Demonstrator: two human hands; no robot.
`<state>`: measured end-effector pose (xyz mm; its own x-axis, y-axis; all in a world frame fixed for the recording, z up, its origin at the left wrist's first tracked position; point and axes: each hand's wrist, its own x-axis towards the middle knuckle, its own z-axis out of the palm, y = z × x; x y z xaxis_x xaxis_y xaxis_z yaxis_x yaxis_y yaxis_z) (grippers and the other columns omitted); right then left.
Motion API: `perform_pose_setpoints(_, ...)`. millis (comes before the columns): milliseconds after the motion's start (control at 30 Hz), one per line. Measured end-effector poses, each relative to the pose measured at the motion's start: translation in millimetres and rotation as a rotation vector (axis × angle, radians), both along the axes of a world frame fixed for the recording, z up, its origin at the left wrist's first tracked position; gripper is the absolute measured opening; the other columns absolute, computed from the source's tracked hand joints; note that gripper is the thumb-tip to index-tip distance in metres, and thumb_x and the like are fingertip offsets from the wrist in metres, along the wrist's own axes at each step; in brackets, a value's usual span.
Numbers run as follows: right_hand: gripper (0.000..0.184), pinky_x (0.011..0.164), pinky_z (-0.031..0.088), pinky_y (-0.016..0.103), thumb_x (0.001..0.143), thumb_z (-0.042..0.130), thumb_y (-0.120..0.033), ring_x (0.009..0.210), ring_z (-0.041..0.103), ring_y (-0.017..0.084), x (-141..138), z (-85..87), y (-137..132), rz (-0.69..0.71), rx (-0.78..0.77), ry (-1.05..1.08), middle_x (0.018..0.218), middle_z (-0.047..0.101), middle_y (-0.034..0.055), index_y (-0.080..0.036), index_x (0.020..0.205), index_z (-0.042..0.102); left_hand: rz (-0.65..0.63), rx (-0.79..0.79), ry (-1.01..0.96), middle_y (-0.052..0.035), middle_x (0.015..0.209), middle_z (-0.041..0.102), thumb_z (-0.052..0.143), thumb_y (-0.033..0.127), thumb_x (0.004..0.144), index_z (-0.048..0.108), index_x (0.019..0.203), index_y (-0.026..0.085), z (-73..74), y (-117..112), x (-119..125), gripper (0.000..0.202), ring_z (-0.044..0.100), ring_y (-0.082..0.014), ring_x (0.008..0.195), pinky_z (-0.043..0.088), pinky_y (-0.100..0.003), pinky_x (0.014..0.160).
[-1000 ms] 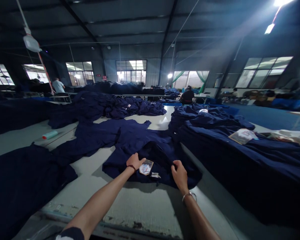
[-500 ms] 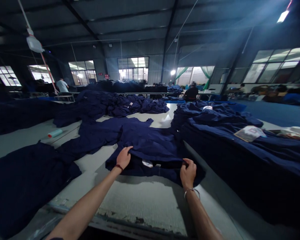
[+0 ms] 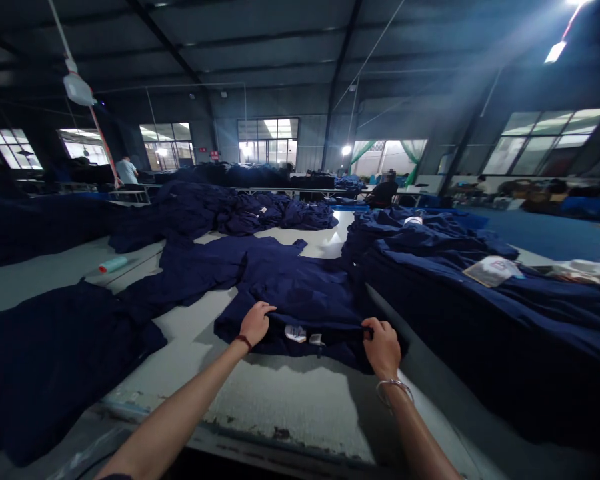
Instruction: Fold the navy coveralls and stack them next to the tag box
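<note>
Room: large factory hall [image 3: 300, 73], dark steel roof, bright windows [image 3: 267, 137] along the far wall.
Other people: standing person [image 3: 127, 171] far left; seated person [image 3: 386, 195] far ahead, both well apart from the hands.
Counter: long pale work counter [image 3: 290, 400], worn front edge nearest the camera, runs ahead toward the far end of the hall.
Right-side pile: large stack of navy clothing [image 3: 480, 320] on the counter beside the main garment, not touching the hands.
Left-side pile: dark navy heap [image 3: 65, 360] on the counter, left of the main garment, apart from it.
Far piles: crumpled navy clothing [image 3: 230, 210] further along the counter.
Main garment: navy garment [image 3: 300, 287] lying spread flat on the counter, between both piles, directly in front of the person, near edge folded over.
Left hand: left hand [image 3: 255, 325] on the garment's near edge; fingers [image 3: 264, 308] curled over the cloth, cannot tell if gripping.
Right hand: right hand [image 3: 381, 347] at the garment's right near edge; fingers [image 3: 371, 327] narrow, pinching the cloth.
Tags: two small white garment tags [image 3: 296, 333] at the near fold, between the hands.
Wrists: red cord [image 3: 243, 342] on left, silver bangle [image 3: 394, 391] on right.
Small items: teal-and-white roll [image 3: 113, 265] on the counter, left of the garment; printed card [image 3: 493, 271] on the right stack.
</note>
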<state>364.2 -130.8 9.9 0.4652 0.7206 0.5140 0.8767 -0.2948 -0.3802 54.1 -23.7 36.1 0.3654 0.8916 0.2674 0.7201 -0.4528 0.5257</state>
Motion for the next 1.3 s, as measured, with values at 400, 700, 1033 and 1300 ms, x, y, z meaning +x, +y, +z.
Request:
perform_pose_setpoints(400, 0.031, 0.086, 0.039, 0.034, 0.085, 0.04, -0.017, 0.096, 0.05, 0.02, -58, 22.1, 0, 0.512, 0.048, -0.076, 0.105, 0.059, 0.0067, -0.024, 0.104, 0.064, -0.222, 0.179, 0.127, -0.0062, 0.093, 0.062, 0.044, 0.034, 0.09, 0.067, 0.09, 0.02, 17.9, -48, 34, 0.027, 0.057, -0.0186, 0.092, 0.044, -0.028, 0.084)
perform_pose_setpoints(700, 0.041, 0.08, 0.042, 0.031, 0.081, 0.045, -0.014, 0.103, 0.049, 0.021, -70, -12.6, 11, 0.464, -0.254, -0.105, 0.121, 0.056, 0.0044, -0.029, 0.114, 0.062, 0.048, -0.035, 0.441, -0.0226, 0.104, 0.062, 0.051, 0.058, 0.08, 0.065, 0.106, 0.008, 13.9, -46, 71, 0.058, 0.063, -0.0334, 0.095, 0.049, -0.037, 0.077)
perform_pose_setpoints(1033, 0.024, 0.064, 0.032, 0.025, 0.081, 0.052, -0.016, 0.099, 0.051, 0.018, -80, 9.7, 18, 0.355, -0.345, -0.144, 0.104, 0.06, 0.0016, -0.029, 0.097, 0.064, 0.086, -0.094, 0.551, -0.017, 0.105, 0.068, 0.059, 0.058, 0.072, 0.063, 0.112, 0.009, 33.1, -43, 85, 0.063, 0.064, -0.028, 0.099, 0.052, -0.033, 0.082)
perform_pose_setpoints(1300, 0.015, 0.067, 0.031, 0.027, 0.08, 0.052, -0.022, 0.091, 0.052, 0.018, -85, 32.4, 20, 0.326, -0.135, -0.031, 0.097, 0.065, 0.0015, -0.026, 0.085, 0.066, -0.044, -0.168, 0.645, -0.0106, 0.092, 0.073, 0.07, 0.039, 0.064, 0.074, 0.09, 0.017, 49.1, -40, 90, 0.034, 0.068, -0.0249, 0.089, 0.054, -0.026, 0.076)
